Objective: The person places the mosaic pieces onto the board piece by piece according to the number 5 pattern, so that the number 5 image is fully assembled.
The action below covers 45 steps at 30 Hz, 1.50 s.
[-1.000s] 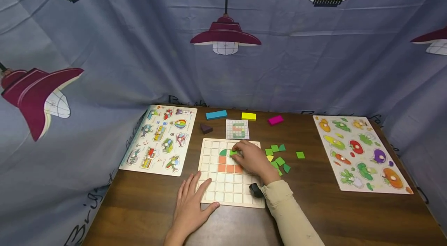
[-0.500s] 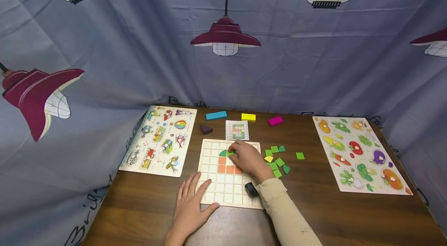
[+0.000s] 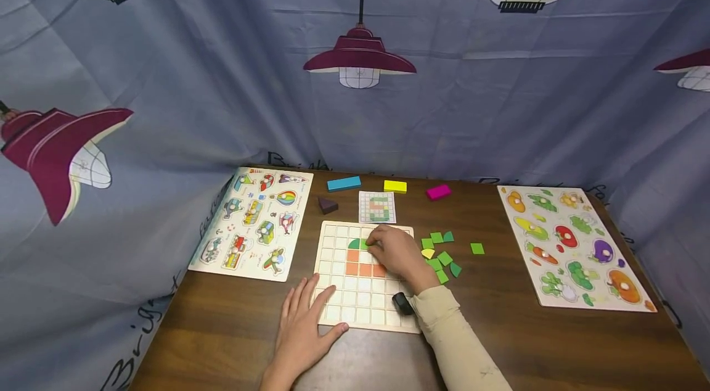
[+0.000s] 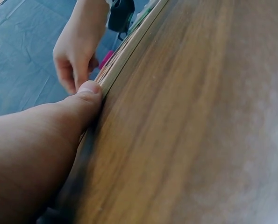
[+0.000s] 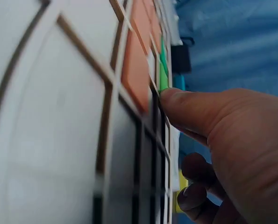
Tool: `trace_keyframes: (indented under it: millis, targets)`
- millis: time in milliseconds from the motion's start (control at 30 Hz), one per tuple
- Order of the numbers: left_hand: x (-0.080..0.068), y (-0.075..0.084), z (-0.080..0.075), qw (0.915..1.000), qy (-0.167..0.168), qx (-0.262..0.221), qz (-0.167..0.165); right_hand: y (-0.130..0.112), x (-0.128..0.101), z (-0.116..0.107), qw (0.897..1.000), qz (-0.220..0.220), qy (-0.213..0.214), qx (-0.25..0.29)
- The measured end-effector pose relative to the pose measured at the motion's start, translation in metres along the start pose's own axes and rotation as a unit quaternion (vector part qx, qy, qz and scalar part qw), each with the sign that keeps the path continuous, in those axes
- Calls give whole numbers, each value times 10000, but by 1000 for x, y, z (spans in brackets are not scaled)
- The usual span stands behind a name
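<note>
A wooden grid board (image 3: 355, 315) lies on the table. My left hand (image 3: 304, 323) rests on its lower left corner with fingers spread, and the thumb (image 4: 89, 88) touches the front edge in the left wrist view. With my right hand (image 3: 396, 254) I hold a light green square tile (image 3: 363, 244) at a cell in an upper row. The thumb tip meets the green tile (image 5: 163, 77) in the right wrist view; the index fingertip is hidden there. Left of that tile sits a dark green quarter-round tile (image 3: 353, 244). Orange square tiles (image 3: 352, 268) fill several cells below.
Loose green tiles (image 3: 445, 258) and a yellow piece (image 3: 428, 253) lie right of the board. A pattern card (image 3: 377, 206) and blue (image 3: 344, 183), yellow (image 3: 395, 186), magenta (image 3: 439, 192) and dark (image 3: 327, 205) blocks lie behind. Picture puzzles flank it, left (image 3: 252, 224) and right (image 3: 577, 246).
My right hand has shifted slightly left with the light green tile, which now sits closer beside the dark green quarter-round. The left hand stays in place.
</note>
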<state>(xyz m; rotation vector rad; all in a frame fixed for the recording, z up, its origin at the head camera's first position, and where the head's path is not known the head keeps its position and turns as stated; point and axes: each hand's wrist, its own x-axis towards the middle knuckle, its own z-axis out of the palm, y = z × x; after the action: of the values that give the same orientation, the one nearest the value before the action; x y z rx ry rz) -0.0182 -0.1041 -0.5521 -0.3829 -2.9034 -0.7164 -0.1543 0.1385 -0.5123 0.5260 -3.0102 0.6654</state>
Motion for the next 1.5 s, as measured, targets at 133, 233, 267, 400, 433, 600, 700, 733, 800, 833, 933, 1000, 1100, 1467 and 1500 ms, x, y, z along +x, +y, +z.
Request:
trace_keyframes:
  millis: [133, 233, 267, 400, 433, 600, 700, 733, 800, 833, 933, 1000, 1100, 1467, 1500]
  targets:
    - [0, 1, 0, 10000, -56, -23, -13, 11, -14, -10, 9998, 102, 110, 96]
    - [1, 1, 0, 9999, -105, -81, -47, 30, -34, -19, 9984, 377, 344, 259]
    - [1, 1, 0, 9999, -116, -108, -60, 39, -42, -21, 9974, 475, 456, 304]
    - [0, 0, 1, 9999, -119, -82, -90, 82, -78, -32, 9891, 889, 1073, 478]
    - [0, 0, 1, 9999, -122, -75, -82, 92, -87, -34, 9860, 1010, 1231, 493]
    - [-1, -2, 4, 10000, -73, -56, 17, 136, -122, -45, 9713, 1643, 1666, 414]
    - [-1, -2, 4, 10000, 13, -58, 77, 149, -131, -47, 9726, 1759, 1477, 353]
    - [-1, -3, 4, 9999, 35, -36, 87, 151, -132, -47, 9736, 1770, 1401, 348]
    - [-1, -3, 4, 9999, 64, 5, 103, 154, -133, -46, 9756, 1784, 1250, 281]
    - [-1, -3, 4, 9999, 66, 17, 106, 155, -132, -45, 9761, 1788, 1208, 241]
    - [-1, -3, 5, 9999, 59, 83, 89, 156, -131, -43, 9756, 1795, 1251, 167]
    - [-1, -2, 4, 9999, 40, 114, 61, 156, -131, -41, 9748, 1778, 1344, 117]
    - [-2, -2, 4, 9999, 2, 120, 19, 155, -131, -40, 9726, 1756, 1523, 80]
    - [0, -2, 4, 10000, -66, 52, -17, 153, -131, -33, 9646, 1761, 1961, 39]
    - [0, -2, 4, 10000, -71, 44, -20, 152, -131, -33, 9639, 1750, 2005, 26]
